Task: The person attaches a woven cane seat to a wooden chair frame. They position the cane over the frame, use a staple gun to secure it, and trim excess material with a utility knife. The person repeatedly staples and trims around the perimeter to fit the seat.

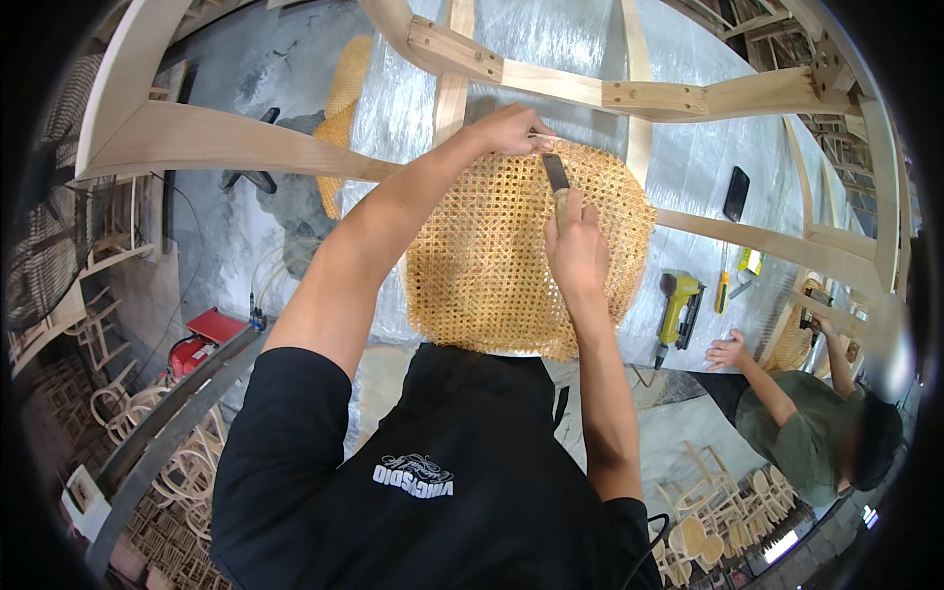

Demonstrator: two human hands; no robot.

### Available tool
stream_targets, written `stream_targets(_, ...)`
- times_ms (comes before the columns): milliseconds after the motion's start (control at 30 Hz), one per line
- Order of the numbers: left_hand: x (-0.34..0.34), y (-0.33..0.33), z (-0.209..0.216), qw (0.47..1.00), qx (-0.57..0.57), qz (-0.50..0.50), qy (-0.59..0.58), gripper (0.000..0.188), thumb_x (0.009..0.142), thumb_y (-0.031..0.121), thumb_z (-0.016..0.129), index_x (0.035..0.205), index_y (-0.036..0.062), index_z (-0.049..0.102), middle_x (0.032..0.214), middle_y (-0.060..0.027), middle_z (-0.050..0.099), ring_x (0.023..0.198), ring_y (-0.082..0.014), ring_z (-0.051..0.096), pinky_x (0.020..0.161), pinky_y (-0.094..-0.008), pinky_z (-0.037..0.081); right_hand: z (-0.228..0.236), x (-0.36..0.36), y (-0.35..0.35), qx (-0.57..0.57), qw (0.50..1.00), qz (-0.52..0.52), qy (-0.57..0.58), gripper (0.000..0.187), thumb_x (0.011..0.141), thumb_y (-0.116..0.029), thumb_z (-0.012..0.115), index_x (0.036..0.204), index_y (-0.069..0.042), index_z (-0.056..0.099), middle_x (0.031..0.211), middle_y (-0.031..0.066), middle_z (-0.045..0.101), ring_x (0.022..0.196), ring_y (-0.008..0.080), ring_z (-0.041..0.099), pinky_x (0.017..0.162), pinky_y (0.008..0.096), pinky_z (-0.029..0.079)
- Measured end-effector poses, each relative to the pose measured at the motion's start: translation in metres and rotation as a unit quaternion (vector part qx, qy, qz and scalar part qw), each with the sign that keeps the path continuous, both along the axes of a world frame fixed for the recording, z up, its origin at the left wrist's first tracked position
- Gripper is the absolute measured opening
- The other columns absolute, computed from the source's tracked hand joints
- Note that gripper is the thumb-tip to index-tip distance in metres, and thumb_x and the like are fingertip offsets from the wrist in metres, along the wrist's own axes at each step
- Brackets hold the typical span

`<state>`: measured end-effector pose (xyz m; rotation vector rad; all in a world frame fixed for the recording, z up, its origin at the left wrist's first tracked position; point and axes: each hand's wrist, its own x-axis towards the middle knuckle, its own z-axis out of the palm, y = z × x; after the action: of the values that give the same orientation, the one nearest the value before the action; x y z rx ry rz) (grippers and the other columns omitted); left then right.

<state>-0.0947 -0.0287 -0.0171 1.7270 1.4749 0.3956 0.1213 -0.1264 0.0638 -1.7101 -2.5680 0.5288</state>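
A panel of woven cane webbing (pixel 482 256), golden and rounded with frayed edges, lies in front of me over a seat-shaped frame. My left hand (pixel 511 130) is at its far edge, fingers pinched around a thin pale strip (pixel 544 136). My right hand (pixel 578 251) grips the handle of a flat-bladed chisel (pixel 557 175) above the webbing. The chisel's blade points away from me, its tip close to the left fingertips at the far rim. Whether the tip touches the strip, I cannot tell.
Pale wooden rails (pixel 551 82) cross beyond the panel over a plastic-covered table (pixel 393 118). To the right lie a green nail gun (pixel 678 317), a yellow screwdriver (pixel 723 292) and a black phone (pixel 736 194). A co-worker (pixel 811 423) reaches in at right. A red machine (pixel 204 341) stands left.
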Motion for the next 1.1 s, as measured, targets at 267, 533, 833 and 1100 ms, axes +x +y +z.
stream_targets(267, -0.005, 0.000, -0.012, 1.000, 0.009, 0.008, -0.025, 0.032, 0.092, 0.029, 0.072, 0.122, 0.0171, 0.074, 0.105, -0.0218, 0.073, 0.091, -0.0365, 0.071, 0.083, -0.0447, 0.052, 0.001, -0.029, -0.006, 0.024, 0.998, 0.001, -0.057, 0.040, 0.093, -0.018, 0.062, 0.126, 0.000, 0.047, 0.092, 0.0261, 0.064, 0.069, 0.0421, 0.070, 0.059, 0.0493, 0.059)
stream_targets(533, 0.003, 0.001, -0.004, 0.999, 0.010, 0.000, -0.042, 0.031, 0.092, 0.022, 0.070, 0.121, 0.0115, 0.074, 0.095, -0.0241, 0.072, 0.076, -0.0353, 0.067, 0.074, -0.0451, 0.050, 0.017, -0.038, 0.023, 0.029, 0.996, 0.041, -0.080, 0.018, 0.089, -0.008, 0.061, 0.100, 0.006, 0.056, 0.076, 0.0260, 0.067, 0.068, 0.0395, 0.072, 0.057, 0.0471, 0.059)
stream_targets(833, 0.001, 0.001, -0.011, 0.998, 0.015, 0.006, -0.062, 0.024, 0.096, 0.015, 0.064, 0.116, 0.0081, 0.075, 0.089, -0.0213, 0.074, 0.070, -0.0312, 0.064, 0.075, -0.0458, 0.051, 0.025, -0.053, 0.043, 0.054, 0.992, 0.093, -0.071, 0.007, 0.084, -0.003, 0.059, 0.084, 0.004, 0.062, 0.077, 0.0278, 0.068, 0.071, 0.0414, 0.072, 0.065, 0.0476, 0.060)
stream_targets(1100, -0.005, 0.005, -0.010, 0.998, 0.018, -0.021, -0.056, 0.027, 0.097, 0.029, 0.065, 0.115, 0.0119, 0.076, 0.086, -0.0172, 0.074, 0.071, -0.0312, 0.064, 0.073, -0.0441, 0.051, 0.041, -0.059, 0.120, -0.062, 0.981, 0.153, -0.098, 0.020, 0.078, -0.013, 0.066, 0.082, 0.006, 0.067, 0.085, 0.0327, 0.067, 0.085, 0.0495, 0.067, 0.083, 0.0523, 0.055)
